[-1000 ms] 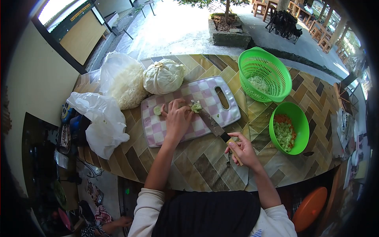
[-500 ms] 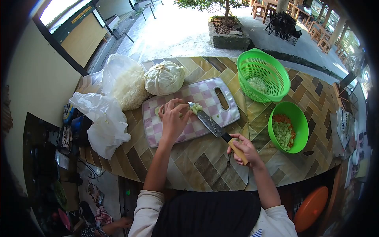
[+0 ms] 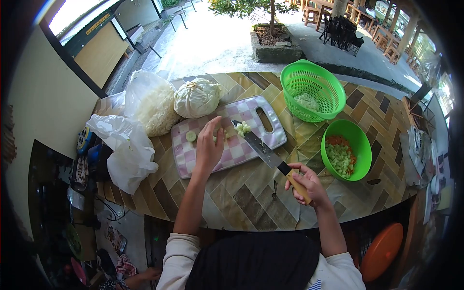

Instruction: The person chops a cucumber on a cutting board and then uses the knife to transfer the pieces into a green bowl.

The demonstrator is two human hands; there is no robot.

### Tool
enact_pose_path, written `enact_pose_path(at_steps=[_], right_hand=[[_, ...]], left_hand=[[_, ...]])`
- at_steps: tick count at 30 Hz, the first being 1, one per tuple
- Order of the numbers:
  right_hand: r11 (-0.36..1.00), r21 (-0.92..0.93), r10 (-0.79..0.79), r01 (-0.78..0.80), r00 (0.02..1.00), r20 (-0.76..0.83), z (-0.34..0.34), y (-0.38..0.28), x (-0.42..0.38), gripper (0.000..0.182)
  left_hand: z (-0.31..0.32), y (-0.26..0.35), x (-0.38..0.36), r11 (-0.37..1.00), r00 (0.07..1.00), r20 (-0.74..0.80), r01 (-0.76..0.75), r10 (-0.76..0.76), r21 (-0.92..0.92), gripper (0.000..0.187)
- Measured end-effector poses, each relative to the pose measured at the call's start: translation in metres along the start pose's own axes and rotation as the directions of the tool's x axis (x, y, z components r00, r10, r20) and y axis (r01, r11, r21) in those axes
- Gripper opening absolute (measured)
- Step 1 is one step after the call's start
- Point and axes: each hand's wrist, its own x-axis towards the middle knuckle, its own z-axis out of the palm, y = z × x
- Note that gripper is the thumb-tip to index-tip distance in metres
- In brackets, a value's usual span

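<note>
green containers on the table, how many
2: the basket, beyond the right end of the board, and the bowl, below it in the picture. Another could be hidden behind the bags.

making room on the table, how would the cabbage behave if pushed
The cabbage would probably roll or wobble, being nearly round. Its leaves look closely wrapped, suggesting a firm, fairly heavy head.

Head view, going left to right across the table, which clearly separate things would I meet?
Crumpled white plastic bag, cabbage, knife, green bowl.
</note>
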Motion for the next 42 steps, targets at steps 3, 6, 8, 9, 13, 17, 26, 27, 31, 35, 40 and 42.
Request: enact_pose_path(at_steps=[3, 6, 8, 9, 13, 17, 26, 27, 31, 35, 40, 42], right_hand=[[0.999, 0.004, -0.033, 0.033, 0.999, -0.014, -0.002, -0.014, -0.024, 0.034], [0.997, -0.024, -0.078, 0.076, 0.994, -0.073, -0.005, -0.027, -0.057, 0.036], [0.992, -0.044, -0.123, 0.119, 0.985, -0.12, -0.013, -0.033, -0.082, 0.036], [0.989, -0.044, -0.146, 0.141, 0.978, -0.149, -0.017, -0.035, -0.094, 0.035], [0.972, -0.092, -0.233, 0.216, 0.934, -0.271, -0.039, -0.035, -0.145, 0.035], [0.922, -0.286, -0.359, 0.259, 0.847, -0.391, -0.044, -0.05, -0.193, 0.035], [0.382, -0.915, -0.61, -0.126, 0.709, -0.353, -0.039, -0.066, -0.201, 0.035], [0.397, -0.909, -0.615, -0.126, 0.699, -0.365, -0.04, -0.068, -0.201, 0.035], [0.632, -0.775, -0.556, -0.007, 0.693, -0.46, -0.056, -0.056, -0.199, 0.036], [0.421, -0.907, -0.682, 0.01, 0.663, -0.309, -0.056, -0.051, -0.194, 0.04], [-0.102, -0.952, -0.778, -0.288, 0.619, -0.104, -0.06, -0.037, -0.19, 0.042], [-0.141, -0.939, -0.794, -0.314, 0.602, -0.082, -0.064, -0.033, -0.188, 0.042]], left_hand=[[0.009, 0.022, 0.006, 0.99, 0.997, 0.043, 0.073, -0.068, -0.118, 0.035], [0.027, 0.044, 0.014, 0.989, 0.999, 0.043, -0.025, 0.031, -0.146, 0.035], [0.046, 0.056, 0.021, 0.971, 0.986, 0.039, -0.15, 0.16, -0.187, 0.035], [0.056, 0.063, 0.024, 0.954, 0.974, 0.031, -0.213, 0.225, -0.209, 0.035], [0.091, 0.099, 0.03, 0.912, 0.953, 0.119, -0.226, 0.28, -0.343, 0.039], [0.115, 0.13, 0.035, 0.861, 0.909, 0.171, -0.279, 0.38, -0.426, 0.039], [0.149, 0.173, 0.035, 0.782, 0.805, 0.289, -0.31, 0.518, -0.54, 0.036], [0.151, 0.176, 0.034, 0.776, 0.789, 0.304, -0.314, 0.534, -0.547, 0.036], [0.165, 0.184, 0.028, 0.735, 0.69, 0.338, -0.422, 0.64, -0.531, 0.037], [0.171, 0.19, 0.025, 0.705, 0.666, 0.288, -0.519, 0.688, -0.484, 0.038], [0.173, 0.18, 0.032, 0.747, 0.728, 0.297, -0.427, 0.618, -0.51, 0.031], [0.17, 0.179, 0.034, 0.751, 0.714, 0.315, -0.44, 0.625, -0.493, 0.029]])
